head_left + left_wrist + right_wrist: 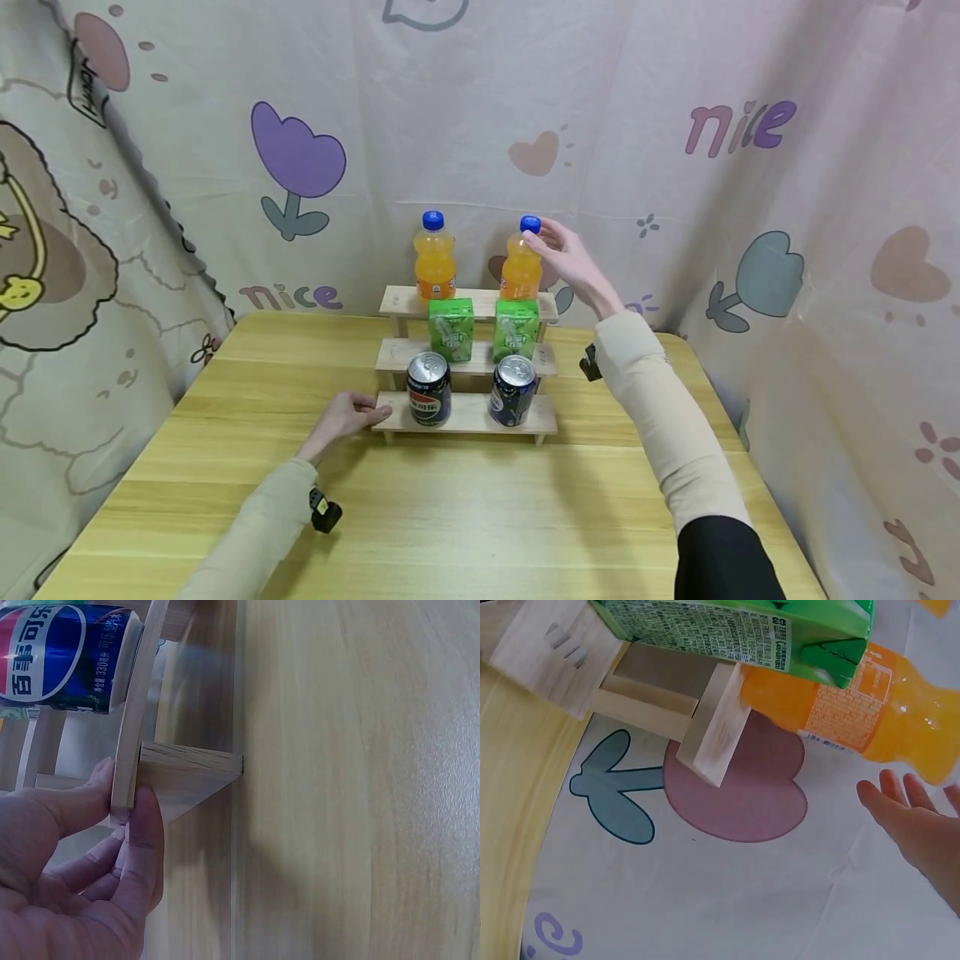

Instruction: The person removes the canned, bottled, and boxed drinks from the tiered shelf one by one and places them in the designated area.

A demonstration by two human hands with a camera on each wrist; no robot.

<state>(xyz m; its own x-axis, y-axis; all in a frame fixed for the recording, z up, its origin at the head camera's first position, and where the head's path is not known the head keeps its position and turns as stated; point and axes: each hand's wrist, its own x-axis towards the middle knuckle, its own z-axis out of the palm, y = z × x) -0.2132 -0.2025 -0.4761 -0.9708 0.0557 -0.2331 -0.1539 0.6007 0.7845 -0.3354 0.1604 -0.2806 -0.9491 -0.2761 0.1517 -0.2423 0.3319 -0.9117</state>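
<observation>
A three-tier wooden stand (468,412) is on the table. My left hand (341,423) pinches the left end of its lowest board (129,761), thumb on one face and fingers on the other. A dark blue Pepsi can (429,398) stands on that board close to this hand. My right hand (567,258) is at the neck of the right orange drink bottle (521,271), which stands upright on the top tier with its blue cap on. In the right wrist view, the fingers (889,810) are extended beside the bottle, with a gap showing.
Another orange drink bottle (435,265) stands at the top tier's left. Two green drink cartons, the left (452,332) and the right (516,332), are on the middle tier. A second can (513,396) stands at the lower right. Behind the table (480,517) hangs a printed curtain (480,100).
</observation>
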